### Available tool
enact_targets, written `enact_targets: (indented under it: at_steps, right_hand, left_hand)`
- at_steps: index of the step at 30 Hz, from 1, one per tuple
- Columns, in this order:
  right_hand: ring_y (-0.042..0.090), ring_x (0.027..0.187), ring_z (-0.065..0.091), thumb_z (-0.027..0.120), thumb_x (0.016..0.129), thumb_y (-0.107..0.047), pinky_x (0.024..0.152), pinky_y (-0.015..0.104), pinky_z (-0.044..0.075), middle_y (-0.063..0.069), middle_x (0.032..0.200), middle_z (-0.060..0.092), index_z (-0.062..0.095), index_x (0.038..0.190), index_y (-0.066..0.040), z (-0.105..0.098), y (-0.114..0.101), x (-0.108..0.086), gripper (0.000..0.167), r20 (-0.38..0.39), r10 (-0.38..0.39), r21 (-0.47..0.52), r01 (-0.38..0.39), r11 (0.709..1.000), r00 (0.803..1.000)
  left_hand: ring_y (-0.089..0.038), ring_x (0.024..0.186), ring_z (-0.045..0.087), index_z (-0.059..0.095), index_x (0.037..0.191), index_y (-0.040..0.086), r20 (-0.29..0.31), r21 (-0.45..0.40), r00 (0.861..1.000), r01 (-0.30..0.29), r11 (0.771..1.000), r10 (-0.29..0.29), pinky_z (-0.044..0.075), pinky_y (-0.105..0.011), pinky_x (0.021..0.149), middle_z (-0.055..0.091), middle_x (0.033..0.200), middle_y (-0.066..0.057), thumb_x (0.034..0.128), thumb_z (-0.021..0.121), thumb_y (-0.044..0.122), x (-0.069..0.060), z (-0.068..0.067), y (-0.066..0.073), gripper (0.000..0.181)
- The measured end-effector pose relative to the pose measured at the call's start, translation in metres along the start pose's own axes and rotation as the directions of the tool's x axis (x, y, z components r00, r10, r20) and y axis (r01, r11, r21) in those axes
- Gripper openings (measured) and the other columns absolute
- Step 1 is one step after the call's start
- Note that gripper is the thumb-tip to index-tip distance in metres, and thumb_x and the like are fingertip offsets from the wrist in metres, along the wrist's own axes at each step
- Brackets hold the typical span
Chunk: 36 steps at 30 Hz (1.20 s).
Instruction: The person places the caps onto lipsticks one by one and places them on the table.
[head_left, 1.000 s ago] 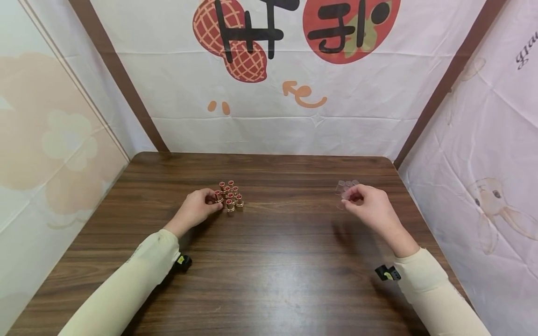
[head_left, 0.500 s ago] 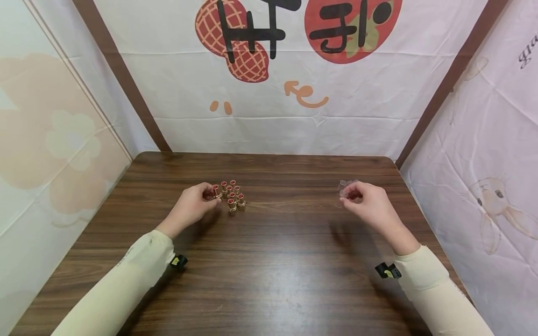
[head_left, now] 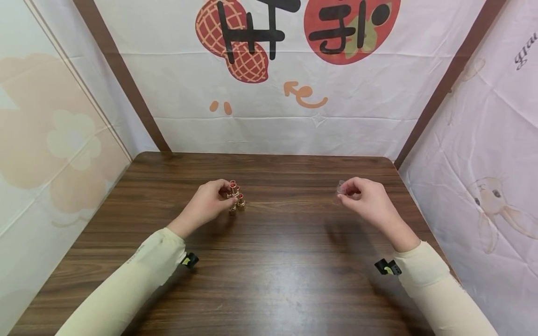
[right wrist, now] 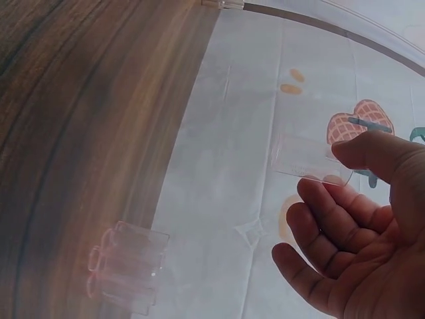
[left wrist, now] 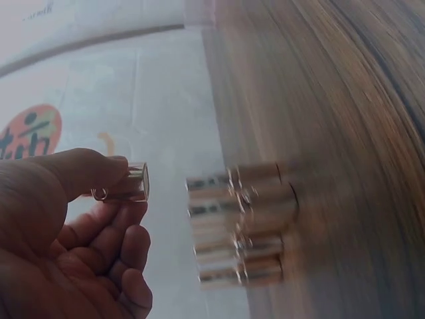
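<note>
Tube (head_left: 234, 189) upright, red-topped, in left hand (head_left: 210, 199)

Wood-grain table (head_left: 273, 261), white backdrop (head_left: 269, 135) behind, red peanut print (head_left: 248, 65), rabbit print (head_left: 491, 198) at right

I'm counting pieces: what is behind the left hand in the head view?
Behind the left hand, gold tubes stand partly visible; their covered parts, and any tube wholly hidden there, cannot be seen.

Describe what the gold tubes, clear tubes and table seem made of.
Gold tubes: glossy, perhaps metal or metallic-coated plastic; they catch bright highlights. Clear tubes: smooth, likely plastic, possibly glass; see-through with shiny edges. Table: satiny wood or wood-look laminate; brown grain streaks, soft glare.
</note>
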State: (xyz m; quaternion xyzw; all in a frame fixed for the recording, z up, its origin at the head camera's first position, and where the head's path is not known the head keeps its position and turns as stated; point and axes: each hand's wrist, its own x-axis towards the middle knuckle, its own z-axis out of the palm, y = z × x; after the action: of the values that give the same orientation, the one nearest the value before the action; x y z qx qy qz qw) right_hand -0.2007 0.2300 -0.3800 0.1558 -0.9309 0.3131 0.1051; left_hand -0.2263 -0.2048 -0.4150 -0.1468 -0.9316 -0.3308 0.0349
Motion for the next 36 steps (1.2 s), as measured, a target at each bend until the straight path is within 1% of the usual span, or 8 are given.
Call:
enact_targets:
  at_steps: [6, 12, 15, 19, 20, 25, 31, 36]
  right_hand:
    - [0.012, 0.085, 0.066, 0.076, 0.09, -0.022, 0.079, 0.039, 0.057, -0.004, 0.092, 0.072, 0.07, 0.097, -0.018, -0.005, -0.009, 0.006, 0.009, 0.009, -0.022, 0.014, 0.022, 1.0, 1.0]
    - [0.011, 0.085, 0.066, 0.075, 0.091, -0.022, 0.08, 0.04, 0.056, -0.006, 0.092, 0.072, 0.07, 0.098, -0.02, -0.011, -0.019, 0.015, 0.009, 0.032, -0.032, 0.045, 0.03, 0.999, 0.999]
    - [0.011, 0.087, 0.066, 0.075, 0.091, -0.021, 0.081, 0.038, 0.056, -0.006, 0.094, 0.072, 0.07, 0.1, -0.02, -0.013, -0.024, 0.019, 0.01, 0.053, -0.034, 0.06, 0.031, 0.998, 0.998]
    - [0.012, 0.09, 0.067, 0.076, 0.091, -0.022, 0.082, 0.039, 0.057, -0.005, 0.096, 0.072, 0.071, 0.102, -0.019, -0.015, -0.031, 0.023, 0.012, 0.067, -0.058, 0.082, 0.053, 0.995, 0.996]
    - [0.011, 0.09, 0.066, 0.077, 0.091, -0.022, 0.083, 0.04, 0.057, -0.005, 0.096, 0.072, 0.071, 0.102, -0.019, -0.014, -0.033, 0.025, 0.013, 0.066, -0.066, 0.092, 0.06, 0.994, 0.996]
    - [0.008, 0.09, 0.066, 0.079, 0.089, -0.022, 0.085, 0.039, 0.056, -0.008, 0.095, 0.072, 0.072, 0.102, -0.02, -0.01, -0.042, 0.031, 0.015, 0.053, -0.101, 0.122, 0.094, 0.988, 0.994]
    - [0.009, 0.094, 0.066, 0.078, 0.09, -0.024, 0.087, 0.038, 0.055, -0.009, 0.097, 0.071, 0.072, 0.103, -0.021, -0.004, -0.058, 0.04, 0.015, 0.084, -0.153, 0.144, 0.14, 0.98, 0.985]
    - [0.012, 0.095, 0.067, 0.078, 0.09, -0.025, 0.088, 0.037, 0.052, -0.01, 0.096, 0.07, 0.071, 0.101, -0.023, -0.002, -0.069, 0.044, 0.013, 0.112, -0.183, 0.141, 0.167, 0.976, 0.977]
  left_hand:
    - [-0.022, 0.093, 0.068, 0.069, 0.106, 0.009, 0.031, 0.002, 0.997, -0.074, 0.997, 0.074, 0.054, -0.04, 0.083, 0.073, 0.102, -0.005, 0.0901, 0.078, 0.023, 0.006, 0.012, 0.021, 0.023]
    - [-0.028, 0.097, 0.068, 0.071, 0.102, 0.012, 0.066, -0.04, 0.987, -0.143, 0.989, 0.146, 0.05, -0.041, 0.088, 0.074, 0.1, -0.001, 0.0898, 0.078, 0.019, 0.013, 0.025, 0.039, 0.015]
    - [-0.026, 0.095, 0.066, 0.071, 0.099, 0.014, 0.084, -0.04, 0.98, -0.177, 0.983, 0.18, 0.05, -0.039, 0.086, 0.072, 0.097, 0.002, 0.0891, 0.078, 0.019, 0.016, 0.032, 0.046, 0.013]
    - [-0.02, 0.091, 0.061, 0.071, 0.098, 0.014, 0.097, -0.016, 0.971, -0.217, 0.976, 0.218, 0.049, -0.036, 0.084, 0.07, 0.094, 0.003, 0.0869, 0.079, 0.019, 0.02, 0.042, 0.053, 0.014]
    - [-0.019, 0.091, 0.06, 0.071, 0.098, 0.014, 0.102, -0.016, 0.969, -0.224, 0.975, 0.224, 0.049, -0.035, 0.084, 0.069, 0.093, 0.003, 0.0866, 0.079, 0.018, 0.021, 0.043, 0.054, 0.015]
    - [-0.017, 0.09, 0.059, 0.07, 0.099, 0.016, 0.136, -0.039, 0.962, -0.235, 0.971, 0.239, 0.049, -0.034, 0.083, 0.067, 0.093, 0.003, 0.0876, 0.079, 0.019, 0.027, 0.052, 0.063, 0.015]
    - [-0.019, 0.092, 0.058, 0.068, 0.099, 0.014, 0.167, -0.028, 0.951, -0.26, 0.965, 0.261, 0.048, -0.034, 0.084, 0.066, 0.094, 0.003, 0.0871, 0.08, 0.021, 0.033, 0.063, 0.072, 0.018]
    - [-0.02, 0.092, 0.059, 0.068, 0.099, 0.014, 0.181, -0.05, 0.946, -0.264, 0.963, 0.269, 0.048, -0.033, 0.084, 0.066, 0.095, 0.002, 0.0863, 0.081, 0.021, 0.036, 0.07, 0.077, 0.019]
